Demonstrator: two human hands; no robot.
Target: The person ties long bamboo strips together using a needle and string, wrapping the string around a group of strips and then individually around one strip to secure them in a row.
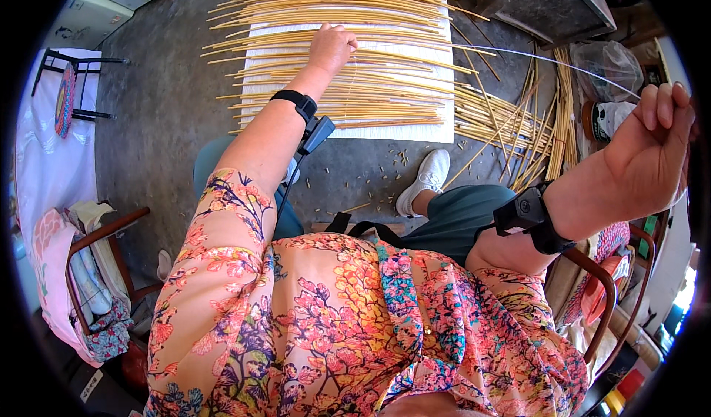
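Observation:
Long, thin yellow reed stalks [333, 113] lie in rows across a white ribbed mat [437, 134]. My left hand [333, 49] is closed over the middle of these rows, fingers pinched down at the stalks; what they grip is hidden. Out at the far right, my right hand [652, 143] is raised with its fingers curled around a thin white cord [552, 58]. That cord stretches taut from the right ends of the stalks up to my right hand. A loose tail of it hangs below the hand.
More loose stalks [496, 113] lie crisscrossed on the grey floor right of the mat. Short cut pieces [385, 167] are scattered near my white shoe [424, 182]. A dark wooden cabinet [544, 6] stands at the far right, a black-framed stool [74, 84] at the left.

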